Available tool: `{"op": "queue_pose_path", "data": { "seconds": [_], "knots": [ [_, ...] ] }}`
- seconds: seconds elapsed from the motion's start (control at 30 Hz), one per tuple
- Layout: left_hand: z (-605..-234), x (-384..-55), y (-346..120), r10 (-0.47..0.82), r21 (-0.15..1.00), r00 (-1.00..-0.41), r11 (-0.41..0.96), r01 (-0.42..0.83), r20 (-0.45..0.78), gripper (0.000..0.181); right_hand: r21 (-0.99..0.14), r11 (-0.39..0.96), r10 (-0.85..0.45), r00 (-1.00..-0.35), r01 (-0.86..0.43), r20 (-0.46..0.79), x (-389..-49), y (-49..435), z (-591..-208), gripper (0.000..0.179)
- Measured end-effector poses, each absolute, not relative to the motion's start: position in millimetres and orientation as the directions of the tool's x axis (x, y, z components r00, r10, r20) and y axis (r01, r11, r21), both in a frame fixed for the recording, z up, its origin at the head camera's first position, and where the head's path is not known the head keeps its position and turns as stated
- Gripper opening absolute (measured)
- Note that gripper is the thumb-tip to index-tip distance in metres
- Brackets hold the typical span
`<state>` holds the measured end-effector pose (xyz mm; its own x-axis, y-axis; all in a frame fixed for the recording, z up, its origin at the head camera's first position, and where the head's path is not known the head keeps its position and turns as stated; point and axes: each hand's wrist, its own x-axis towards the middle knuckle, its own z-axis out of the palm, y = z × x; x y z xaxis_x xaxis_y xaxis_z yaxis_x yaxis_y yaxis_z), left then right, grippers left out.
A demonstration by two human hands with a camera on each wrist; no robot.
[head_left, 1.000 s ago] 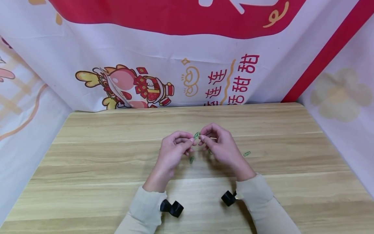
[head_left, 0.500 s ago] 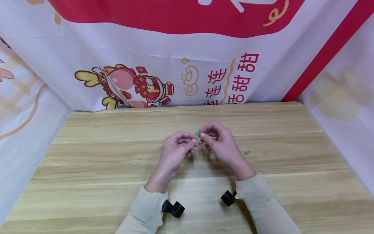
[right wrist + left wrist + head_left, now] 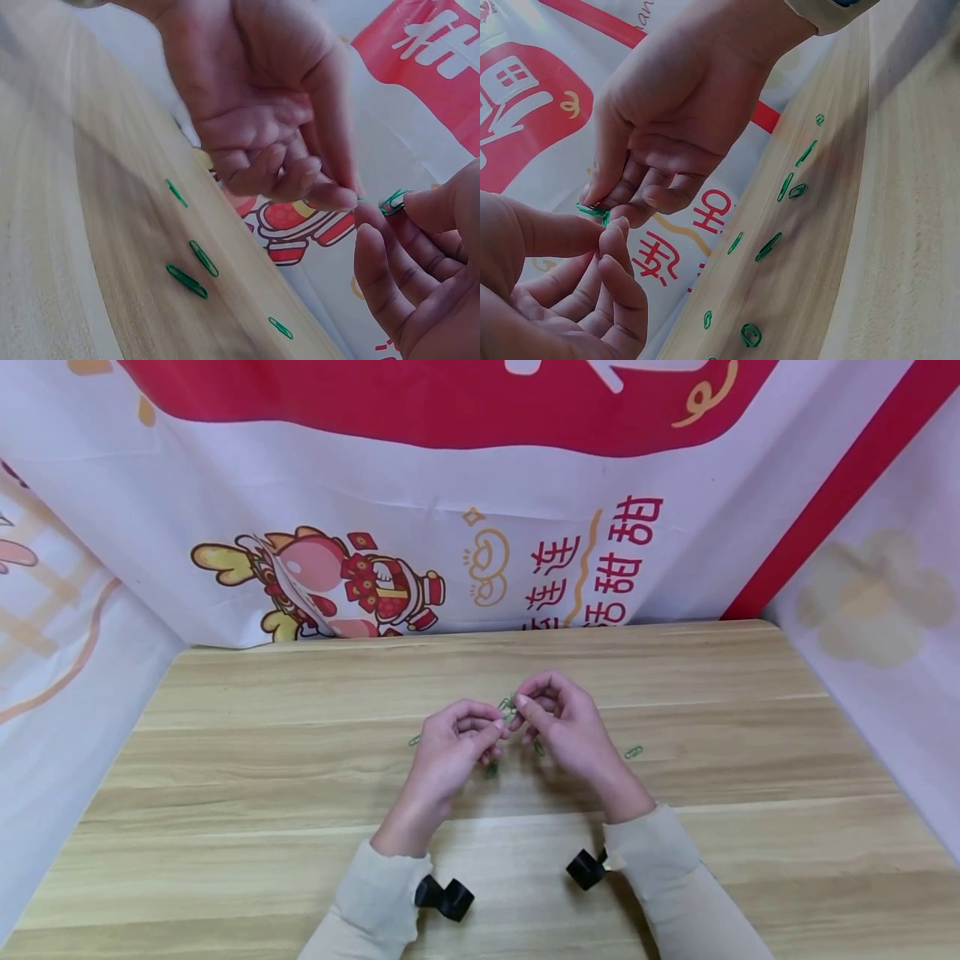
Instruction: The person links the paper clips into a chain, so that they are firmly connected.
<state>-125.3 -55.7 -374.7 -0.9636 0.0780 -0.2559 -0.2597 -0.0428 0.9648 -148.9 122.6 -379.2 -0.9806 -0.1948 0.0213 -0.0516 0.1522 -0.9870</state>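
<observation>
Thumb and forefinger of my left hand pinch a green paper clip, most of it hidden by the fingertips. Close against it, my right hand pinches another green paper clip between thumb and fingers. In the head view the held clips overlap in the narrow gap between the two hands, raised over the wooden table. I cannot tell whether they are hooked together. Below the hands lie loose green clips, one beneath the left fingers and one by the right fingers.
Another green clip lies right of the right hand, and one just left of the left hand. Several clips show along the table in the left wrist view. A printed white and red cloth hangs behind the table's far edge.
Both hands stay together with small finger shifts; the held clips have changed angle slightly. The left hand has edged right, and the clip to its left has come into view.
</observation>
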Motion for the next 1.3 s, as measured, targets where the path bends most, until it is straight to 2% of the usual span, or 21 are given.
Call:
{"op": "queue_pose_path", "data": {
  "seconds": [0.33,0.57,0.8,1.07,1.3],
  "knots": [
    [-376.6,-124.9,-54.5,0.087,0.962,-0.96,-0.032,-0.271,-0.267,0.014,-0.987,0.147,-0.157,-0.987,-0.063,0.04,-149.2,124.0,-378.2,0.023],
    [-377.3,-124.5,-55.2,0.044,0.961,-0.96,-0.012,-0.276,-0.275,0.014,-0.982,0.175,-0.137,-0.99,-0.065,0.041,-148.1,124.3,-376.7,0.016],
    [-377.8,-123.5,-55.8,0.05,0.973,-0.974,0.082,-0.217,-0.221,0.024,-0.978,0.201,-0.153,-0.988,-0.053,0.022,-149.0,123.0,-378.4,0.015],
    [-380.0,-122.8,-54.7,0.048,0.973,-0.978,0.126,-0.196,-0.203,0.015,-0.971,0.233,-0.144,-0.989,-0.057,0.024,-147.4,122.0,-379.0,0.013],
    [-381.7,-125.2,-56.9,-0.018,0.981,-0.984,0.078,-0.179,-0.178,0.014,-0.968,0.247,-0.127,-0.992,-0.034,0.002,-148.6,121.6,-382.8,0.014]
  ]
}}
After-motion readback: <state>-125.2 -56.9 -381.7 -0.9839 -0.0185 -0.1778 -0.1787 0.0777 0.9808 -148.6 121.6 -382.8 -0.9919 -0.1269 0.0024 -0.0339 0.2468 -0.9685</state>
